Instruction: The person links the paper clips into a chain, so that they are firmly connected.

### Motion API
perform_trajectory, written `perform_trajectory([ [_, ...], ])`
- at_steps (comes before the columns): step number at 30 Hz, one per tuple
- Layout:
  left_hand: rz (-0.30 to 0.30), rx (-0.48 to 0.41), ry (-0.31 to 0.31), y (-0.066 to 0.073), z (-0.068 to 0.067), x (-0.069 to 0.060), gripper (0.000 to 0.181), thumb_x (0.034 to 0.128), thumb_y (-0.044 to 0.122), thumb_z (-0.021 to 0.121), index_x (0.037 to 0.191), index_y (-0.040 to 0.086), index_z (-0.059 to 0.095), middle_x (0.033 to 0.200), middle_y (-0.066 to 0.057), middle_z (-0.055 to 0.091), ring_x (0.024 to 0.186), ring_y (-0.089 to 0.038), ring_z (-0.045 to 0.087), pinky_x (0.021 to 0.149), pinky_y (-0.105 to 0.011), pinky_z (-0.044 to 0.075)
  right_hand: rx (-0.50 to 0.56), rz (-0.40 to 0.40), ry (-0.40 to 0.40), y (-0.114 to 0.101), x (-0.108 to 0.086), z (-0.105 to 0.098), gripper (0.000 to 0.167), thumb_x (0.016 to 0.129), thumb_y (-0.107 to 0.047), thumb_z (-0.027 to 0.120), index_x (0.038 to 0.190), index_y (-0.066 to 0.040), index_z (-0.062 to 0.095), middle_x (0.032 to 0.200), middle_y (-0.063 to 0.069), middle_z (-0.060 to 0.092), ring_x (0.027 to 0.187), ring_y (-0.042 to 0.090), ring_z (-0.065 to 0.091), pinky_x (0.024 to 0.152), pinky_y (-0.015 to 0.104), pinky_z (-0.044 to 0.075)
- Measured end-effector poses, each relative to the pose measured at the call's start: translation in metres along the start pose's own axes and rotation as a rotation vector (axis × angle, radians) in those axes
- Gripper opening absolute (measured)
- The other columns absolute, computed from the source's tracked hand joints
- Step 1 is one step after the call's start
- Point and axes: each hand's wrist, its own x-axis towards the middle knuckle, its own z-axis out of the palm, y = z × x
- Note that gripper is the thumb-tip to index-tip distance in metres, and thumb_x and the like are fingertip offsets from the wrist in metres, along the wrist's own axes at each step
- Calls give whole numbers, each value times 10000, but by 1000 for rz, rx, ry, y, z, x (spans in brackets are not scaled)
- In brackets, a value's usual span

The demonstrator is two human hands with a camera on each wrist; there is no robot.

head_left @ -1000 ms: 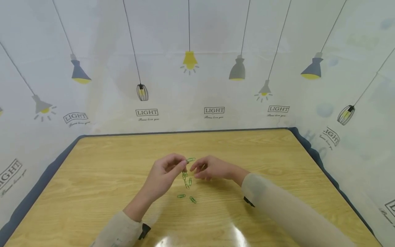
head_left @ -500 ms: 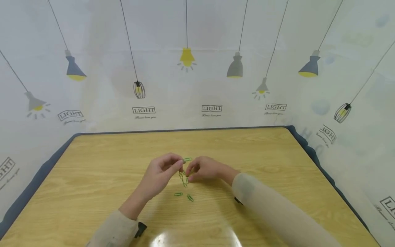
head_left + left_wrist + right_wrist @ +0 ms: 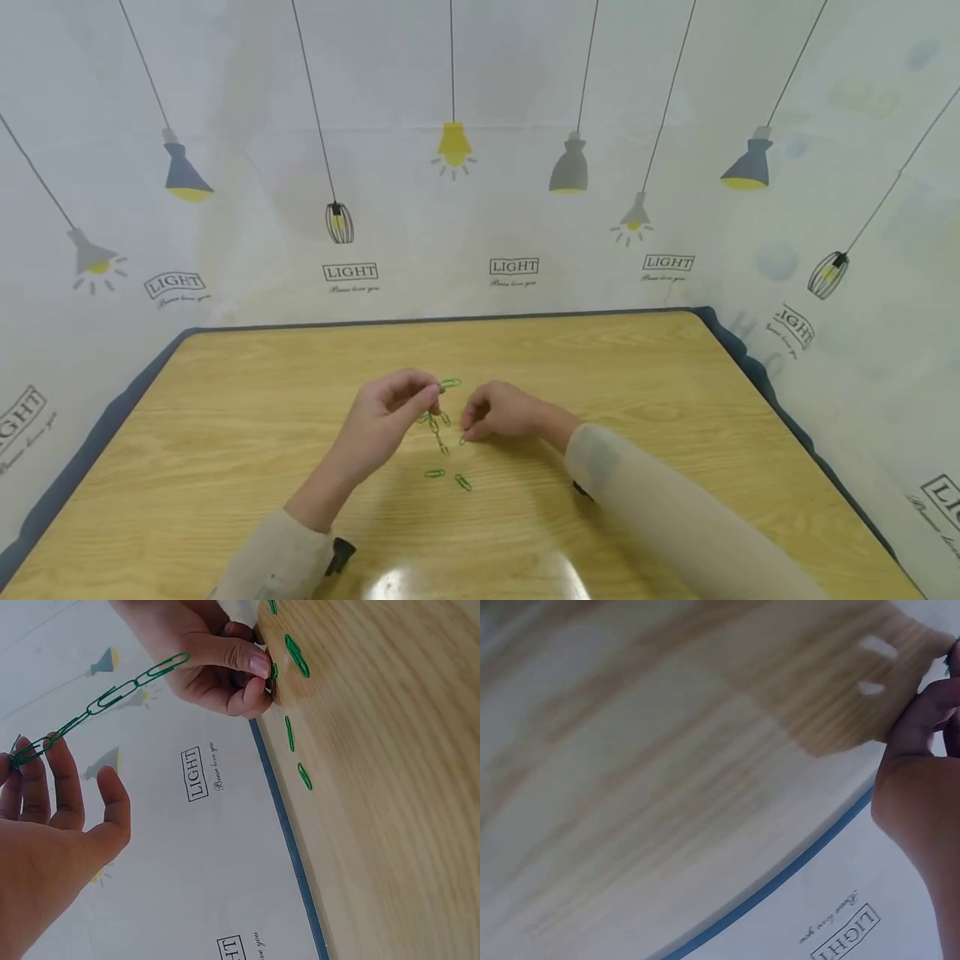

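Observation:
A chain of linked green paper clips (image 3: 112, 697) hangs from my left hand (image 3: 382, 425); thumb and fingers pinch its upper end. One clip (image 3: 451, 383) sticks out to the right past those fingertips in the head view. Just right of the chain, my right hand (image 3: 506, 412) is low over the tabletop, pinching a single green paper clip (image 3: 462, 440) between thumb and fingers. Most of that clip is hidden by the fingertips in the left wrist view. The right wrist view catches only part of the right hand (image 3: 922, 765) at its edge.
Loose green paper clips lie on the wooden table (image 3: 262, 433): one (image 3: 435, 473) and another (image 3: 462, 482) nearer the front, one (image 3: 446, 419) behind the chain. A white wall covering (image 3: 420, 242) printed with lamps rises behind the table's dark edge.
The right hand came to the loose clip beside the chain, took it between thumb and fingers, and drew it slightly right. The left hand shifted a little left with the chain.

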Motion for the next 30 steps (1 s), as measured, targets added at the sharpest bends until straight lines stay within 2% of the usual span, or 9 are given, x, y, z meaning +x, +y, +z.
perform_trajectory([
  [4,11,4,2,0,-3,1,203,1098,216,609,1143,51,719,973,-136,731,937,-121,708,919,-267,577,75,4,-3,4,0,-2,94,932,-112,827,993,-86,760,901,14,670,778,129,559,663,237,497],
  [8,7,7,1,1,-5,2,201,1097,220,613,1146,56,719,984,-135,733,946,-131,708,926,-279,576,72,-6,-4,4,0,-4,93,944,-125,820,1008,-94,760,885,13,662,733,123,557,623,235,503],
  [15,8,10,-6,4,-6,3,201,1101,221,607,1154,61,718,975,-127,732,940,-126,709,933,-306,580,19,8,7,4,1,-5,79,961,-160,807,946,-109,748,912,8,691,744,115,583,635,243,530],
  [22,4,12,-1,2,-7,3,207,1102,235,608,1151,68,719,978,-121,731,936,-137,709,917,-278,575,11,2,-26,1,0,-7,95,1040,-184,709,1000,-98,707,915,17,659,758,125,584,654,251,540],
  [26,0,2,4,1,-7,3,199,1100,219,609,1137,57,719,970,-123,728,929,-153,707,918,-270,572,118,12,-48,-1,-4,-12,110,1068,-152,655,1052,-47,680,926,67,656,767,164,627,682,295,593],
  [30,-4,-2,2,1,-7,2,207,1101,224,607,1135,52,718,971,-124,726,933,-146,706,922,-273,576,277,7,-2,-5,-12,-22,148,1067,-98,641,1145,25,671,1011,174,693,835,213,711,791,372,656],
])
